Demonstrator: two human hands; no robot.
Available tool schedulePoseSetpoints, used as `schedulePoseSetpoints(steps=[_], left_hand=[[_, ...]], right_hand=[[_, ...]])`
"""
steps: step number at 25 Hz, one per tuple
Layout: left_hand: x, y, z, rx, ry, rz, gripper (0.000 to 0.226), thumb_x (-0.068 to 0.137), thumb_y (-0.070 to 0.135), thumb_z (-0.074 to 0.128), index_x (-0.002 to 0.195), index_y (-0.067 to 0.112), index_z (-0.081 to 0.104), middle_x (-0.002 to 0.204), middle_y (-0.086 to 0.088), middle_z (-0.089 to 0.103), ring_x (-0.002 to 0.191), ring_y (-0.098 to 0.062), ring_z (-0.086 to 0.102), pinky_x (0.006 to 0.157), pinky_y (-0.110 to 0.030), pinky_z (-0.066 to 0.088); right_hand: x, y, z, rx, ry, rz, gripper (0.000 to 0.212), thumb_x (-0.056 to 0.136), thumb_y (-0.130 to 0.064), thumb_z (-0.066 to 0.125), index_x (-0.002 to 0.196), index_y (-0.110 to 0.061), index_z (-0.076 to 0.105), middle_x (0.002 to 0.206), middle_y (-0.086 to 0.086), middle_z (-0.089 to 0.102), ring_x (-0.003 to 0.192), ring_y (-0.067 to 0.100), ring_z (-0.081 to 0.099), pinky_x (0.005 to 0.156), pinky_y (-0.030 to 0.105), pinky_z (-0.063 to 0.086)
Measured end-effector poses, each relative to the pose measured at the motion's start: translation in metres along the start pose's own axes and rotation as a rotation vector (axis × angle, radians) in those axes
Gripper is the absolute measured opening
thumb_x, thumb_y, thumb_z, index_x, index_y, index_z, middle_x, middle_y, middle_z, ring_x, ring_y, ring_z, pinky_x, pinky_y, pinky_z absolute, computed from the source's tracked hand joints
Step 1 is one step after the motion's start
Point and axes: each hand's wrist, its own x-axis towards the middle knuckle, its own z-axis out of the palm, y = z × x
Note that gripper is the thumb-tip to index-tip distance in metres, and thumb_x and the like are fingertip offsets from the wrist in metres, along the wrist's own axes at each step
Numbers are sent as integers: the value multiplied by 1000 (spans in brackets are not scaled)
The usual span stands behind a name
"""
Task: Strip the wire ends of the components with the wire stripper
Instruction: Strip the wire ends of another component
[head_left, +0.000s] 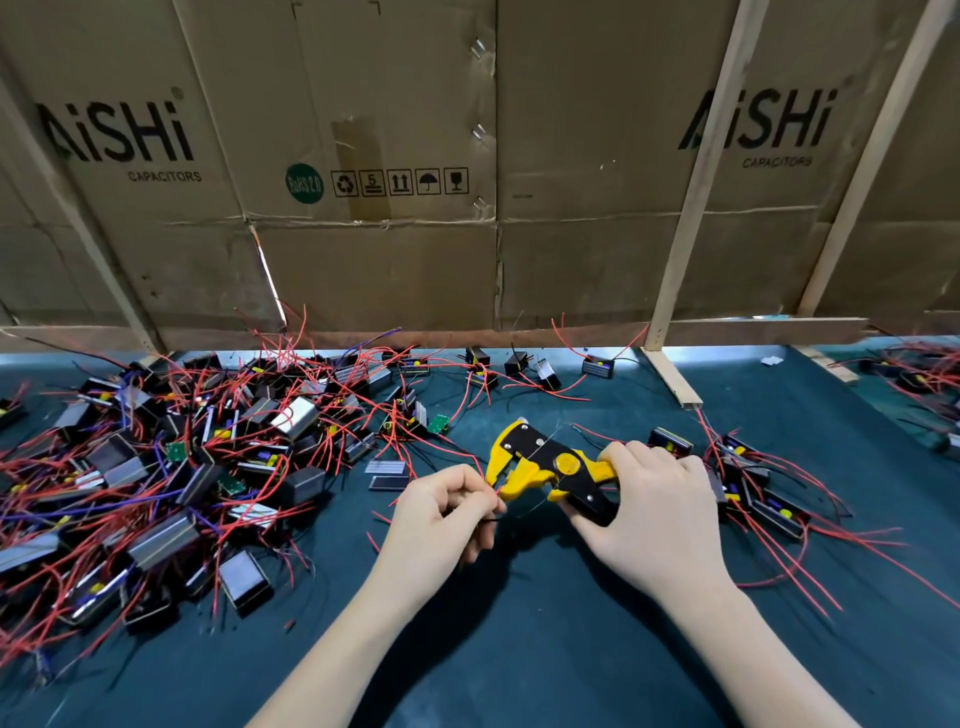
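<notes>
Nearest, the left hand (441, 506) pinches a thin red wire (492, 488), its tip at the jaws of the yellow-and-black wire stripper (550, 467). The right hand (660, 499) wraps the stripper's handles. A black wire seems held too. On the dark green mat (519, 649), a heap of black boxy wired components (182, 467) lies left.

1 wire stripper (550, 470), 2 hands (657, 512)
</notes>
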Motion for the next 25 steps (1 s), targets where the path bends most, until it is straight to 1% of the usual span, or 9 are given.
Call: schedulePoseSetpoints(steps=[5, 7, 9, 11, 15, 17, 21, 25], left_hand=[[1, -2, -1, 11, 14, -45, 16, 74, 23, 57, 60, 19, 64, 56, -10, 62, 48, -22, 48, 46, -24, 36], [1, -2, -2, 16, 9, -77, 18, 76, 22, 58, 60, 18, 64, 56, -9, 62, 48, -22, 48, 47, -25, 36], [1, -3, -2, 15, -6, -102, 25, 86, 12, 59, 61, 16, 63, 56, -10, 62, 48, -22, 49, 49, -26, 38], [1, -3, -2, 14, -17, -131, 28, 90, 5, 55, 64, 11, 62, 56, -10, 62, 48, -22, 50, 51, -27, 40], [2, -3, -4, 27, -26, -161, 19, 90, 6, 57, 72, 6, 62, 58, -9, 65, 49, -19, 54, 54, -25, 42], [2, -2, -6, 44, -38, -157, 15, 88, 6, 58, 74, 3, 63, 58, -8, 66, 49, -16, 53, 52, -23, 41], [2, -3, -5, 70, -28, -154, 14, 88, 5, 58, 77, -2, 64, 57, -5, 65, 48, -13, 51, 49, -18, 39], [3, -3, -5, 74, -27, -169, 16, 88, 6, 57, 76, 2, 66, 57, -5, 65, 48, -13, 53, 50, -18, 40]], right_hand=[[1, -1, 2, -58, 46, -21, 46, 59, -54, 80, 76, -16, 59, 69, -3, 59, 68, 28, 58, 67, 37, 35], [0, -1, 2, -74, 58, -35, 46, 58, -54, 80, 73, -16, 57, 67, -2, 58, 66, 28, 58, 67, 38, 34], [0, -1, 2, -83, 74, -47, 46, 57, -53, 81, 69, -17, 54, 64, -2, 56, 63, 28, 57, 67, 37, 32], [-1, -1, 2, -91, 77, -53, 47, 56, -51, 82, 65, -18, 52, 60, -2, 54, 59, 27, 57, 64, 36, 31], [0, 0, 2, -97, 77, -43, 48, 51, -48, 86, 60, -18, 49, 54, -2, 52, 53, 26, 57, 60, 33, 32], [1, 1, 3, -99, 80, -40, 48, 51, -47, 86, 60, -18, 49, 54, -2, 52, 53, 26, 57, 60, 34, 32], [0, 2, 6, -116, 101, -56, 47, 55, -52, 83, 65, -17, 52, 60, -1, 54, 59, 28, 57, 64, 36, 31], [0, 2, 7, -115, 100, -76, 47, 57, -55, 79, 67, -18, 51, 61, -2, 54, 61, 28, 57, 65, 37, 29]])
